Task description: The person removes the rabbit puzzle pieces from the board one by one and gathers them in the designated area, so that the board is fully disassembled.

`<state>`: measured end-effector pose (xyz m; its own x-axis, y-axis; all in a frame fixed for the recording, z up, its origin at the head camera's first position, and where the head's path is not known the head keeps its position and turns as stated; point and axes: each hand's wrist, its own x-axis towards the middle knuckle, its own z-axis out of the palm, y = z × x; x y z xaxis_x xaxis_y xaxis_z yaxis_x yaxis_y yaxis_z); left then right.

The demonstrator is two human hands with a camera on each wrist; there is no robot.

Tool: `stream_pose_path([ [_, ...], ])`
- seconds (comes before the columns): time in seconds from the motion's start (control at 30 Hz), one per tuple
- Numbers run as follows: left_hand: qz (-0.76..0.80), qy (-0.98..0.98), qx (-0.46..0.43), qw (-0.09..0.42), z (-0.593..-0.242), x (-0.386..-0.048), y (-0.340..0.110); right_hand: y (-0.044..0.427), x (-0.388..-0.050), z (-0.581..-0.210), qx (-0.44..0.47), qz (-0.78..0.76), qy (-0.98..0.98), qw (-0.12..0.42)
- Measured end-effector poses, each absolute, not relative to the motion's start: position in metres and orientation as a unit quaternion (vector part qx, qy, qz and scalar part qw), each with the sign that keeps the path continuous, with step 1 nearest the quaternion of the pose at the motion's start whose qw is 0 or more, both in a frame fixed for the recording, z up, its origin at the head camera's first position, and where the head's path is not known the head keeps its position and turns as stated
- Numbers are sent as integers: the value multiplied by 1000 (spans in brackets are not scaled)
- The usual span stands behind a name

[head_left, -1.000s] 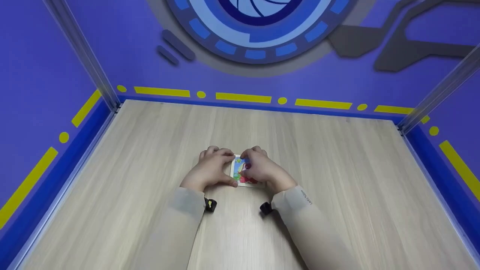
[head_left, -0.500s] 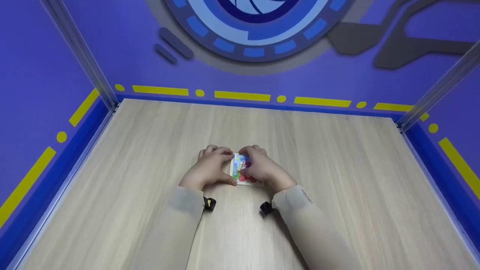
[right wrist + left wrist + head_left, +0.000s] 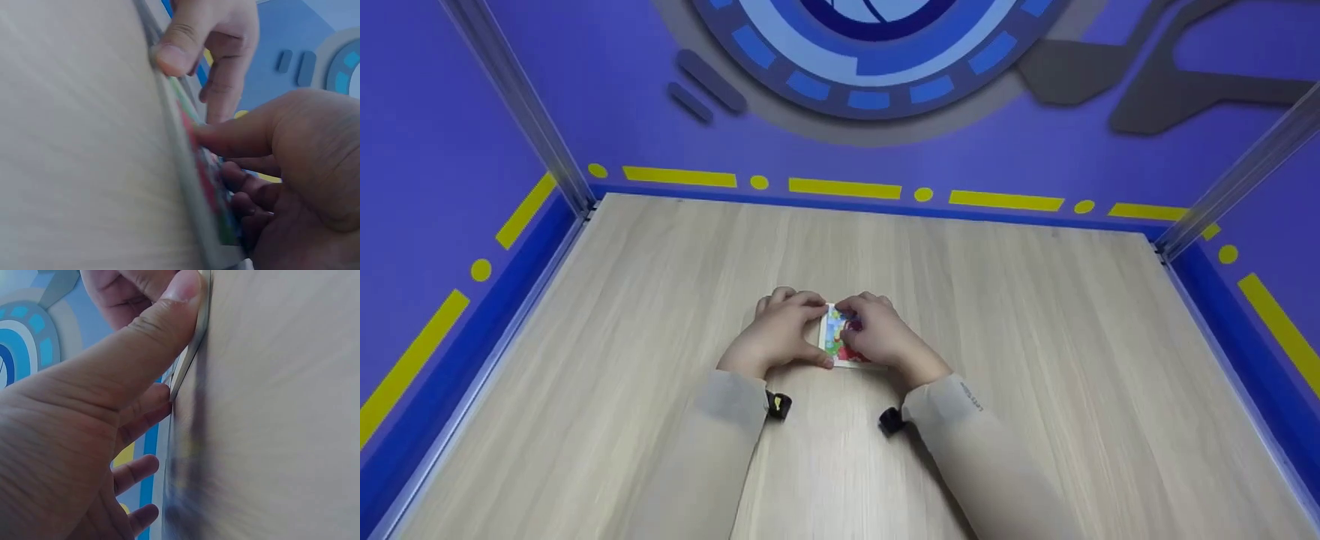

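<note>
A small flat picture board (image 3: 832, 343) with a pale rim and a blue, green and red picture lies on the table between the hands. My left hand (image 3: 775, 335) grips its left side, thumb at the near corner and index finger at the far corner. In the left wrist view, that thumb rests against the board's pale edge (image 3: 194, 346). Over the board's right part is my right hand (image 3: 891, 339), its thumb and fingers touching the picture. The right wrist view shows the thumb on the red area (image 3: 188, 119); whether anything is pinched there is hidden.
The wooden table (image 3: 997, 315) stretches out around the board. A purple-blue wall (image 3: 607, 90) with yellow dashes closes off the back, and similar panels stand at both sides. Black wrist cameras (image 3: 892, 421) sit at the inner side of each cuff.
Over the picture, the right thumb and index finger have shifted slightly left and away from me. My left hand keeps its grip on the board's left side. The head view has tilted a little.
</note>
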<state>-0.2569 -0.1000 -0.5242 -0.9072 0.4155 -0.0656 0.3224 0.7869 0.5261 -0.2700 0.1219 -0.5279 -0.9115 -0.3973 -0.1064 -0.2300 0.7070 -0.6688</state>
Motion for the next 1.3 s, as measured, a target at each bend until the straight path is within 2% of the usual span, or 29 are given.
stream_pose_path([
  [0.77,265,940,200,84,-525,-257,-101,123,-273,-532,-135,-393,907,67],
  [1.03,266,940,191,98,-525,-257,-101,142,-283,-527,-113,-460,877,82],
  [1.3,272,939,181,102,-524,-257,-99,178,-298,-522,-98,-452,886,38],
])
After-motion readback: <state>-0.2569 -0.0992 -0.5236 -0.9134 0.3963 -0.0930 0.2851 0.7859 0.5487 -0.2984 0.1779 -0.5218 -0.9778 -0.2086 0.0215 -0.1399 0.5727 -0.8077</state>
